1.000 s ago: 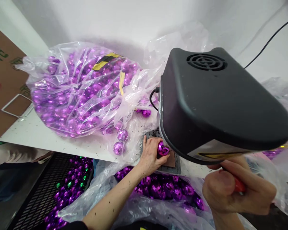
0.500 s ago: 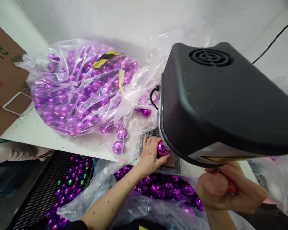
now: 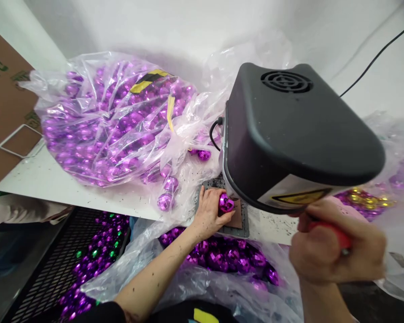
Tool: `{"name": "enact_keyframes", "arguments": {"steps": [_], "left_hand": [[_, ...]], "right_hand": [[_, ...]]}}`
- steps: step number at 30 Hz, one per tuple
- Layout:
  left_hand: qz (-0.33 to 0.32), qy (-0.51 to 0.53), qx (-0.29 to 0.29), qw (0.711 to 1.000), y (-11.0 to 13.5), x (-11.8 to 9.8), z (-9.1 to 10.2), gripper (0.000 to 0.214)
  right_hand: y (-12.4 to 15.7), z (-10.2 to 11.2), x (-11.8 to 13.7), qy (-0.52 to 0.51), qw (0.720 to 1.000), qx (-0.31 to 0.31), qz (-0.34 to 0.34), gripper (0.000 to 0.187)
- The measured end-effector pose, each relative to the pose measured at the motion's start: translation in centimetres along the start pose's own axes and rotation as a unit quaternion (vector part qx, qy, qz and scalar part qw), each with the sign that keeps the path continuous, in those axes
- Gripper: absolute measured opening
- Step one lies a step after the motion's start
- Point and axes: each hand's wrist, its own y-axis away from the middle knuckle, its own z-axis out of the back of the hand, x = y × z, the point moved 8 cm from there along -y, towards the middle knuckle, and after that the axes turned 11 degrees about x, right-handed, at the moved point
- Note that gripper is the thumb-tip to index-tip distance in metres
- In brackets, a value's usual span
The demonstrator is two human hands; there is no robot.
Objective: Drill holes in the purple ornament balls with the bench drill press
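My left hand (image 3: 209, 210) is closed on a shiny purple faceted ball (image 3: 226, 203), with thumb and fingers around its left side. The ball sits over a brown pad (image 3: 236, 220) on the grey base plate (image 3: 244, 226), just below the machine's black housing (image 3: 299, 130). The machine's working part is hidden under that housing. My right hand (image 3: 336, 246) is wrapped round a red handle (image 3: 333, 234) in front of the housing, at the right. Next to my left forearm, an open clear plastic bag (image 3: 175, 287) holds more purple balls (image 3: 224, 258).
A large clear bag of purple balls (image 3: 121, 125) lies on the white table (image 3: 97, 197). Loose balls (image 3: 164, 202) rest beside it. A black crate (image 3: 43, 273) stands lower left, a cardboard box (image 3: 6, 107) far left. Purple and gold balls (image 3: 363, 202) lie right.
My right hand, on the red handle, has moved to the right and slightly up in view. The housing's near end looks smaller and higher. My left hand still holds the ball in place.
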Motion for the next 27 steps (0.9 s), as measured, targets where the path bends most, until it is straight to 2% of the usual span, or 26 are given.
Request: {"name": "enact_keyframes", "arguments": {"steps": [3, 5, 8, 10, 12, 13, 14, 16, 18, 19, 20, 21, 24, 27], "left_hand": [[-0.009, 0.009, -0.021, 1.0, 1.3, -0.6, 0.8, 0.041], [-0.011, 0.02, -0.01, 1.0, 3.5, -1.2, 1.2, 0.044], [-0.004, 0.018, 0.077, 0.997, 8.2, -1.8, 0.4, 0.051], [0.013, -0.001, 0.124, 0.992, 11.3, -1.6, 0.0, 0.063], [0.036, -0.01, 0.128, 0.991, 13.3, -0.9, 0.5, 0.079], [0.045, -0.006, 0.112, 0.993, 13.8, -0.4, 1.2, 0.083], [0.053, -0.001, 0.079, 0.995, 14.0, 0.2, 2.4, 0.081], [0.079, -0.008, -0.05, 0.996, 13.8, 1.9, 5.7, 0.056], [0.117, -0.052, -0.206, 0.97, 13.4, 3.7, 9.0, 0.036], [0.131, -0.081, -0.255, 0.955, 12.9, 4.4, 9.9, 0.035], [0.139, -0.107, -0.272, 0.946, 12.0, 5.0, 10.1, 0.037], [0.14, -0.127, -0.265, 0.946, 10.9, 5.5, 9.8, 0.043], [0.136, -0.15, -0.215, 0.955, 7.5, 6.4, 8.0, 0.06], [0.142, -0.099, -0.211, 0.962, 6.2, 7.3, 7.5, 0.049]], "right_hand": [[-3.1, 0.9, 2.1, 0.025, 0.997, -0.062, 0.036, 0.015], [-4.3, 0.9, 2.7, 0.017, 0.996, -0.079, 0.038, 0.019], [-4.4, 0.5, 2.1, 0.01, 0.998, -0.067, -0.01, 0.018], [-4.1, 0.5, 1.7, -0.002, 0.998, -0.059, -0.022, 0.017], [-3.8, 0.5, 1.5, -0.016, 0.998, -0.06, -0.015, 0.017], [-3.7, 0.5, 1.5, -0.016, 0.998, -0.063, -0.015, 0.017], [-3.7, 0.5, 1.4, -0.013, 0.997, -0.066, -0.021, 0.016], [-3.8, 0.4, 1.3, -0.007, 0.997, -0.068, -0.036, 0.016], [-3.9, 0.3, 1.5, -0.007, 0.997, -0.074, -0.028, 0.014], [-3.9, 0.3, 1.6, -0.005, 0.997, -0.079, -0.026, 0.014], [-3.8, 0.4, 1.7, -0.003, 0.996, -0.084, -0.026, 0.014], [-3.8, 0.4, 1.8, -0.003, 0.996, -0.089, -0.02, 0.013], [-3.7, 0.5, 2.1, 0.002, 0.996, -0.084, -0.033, 0.013], [-3.7, 0.4, 2.3, 0.02, 0.996, -0.058, -0.059, 0.014]]}}
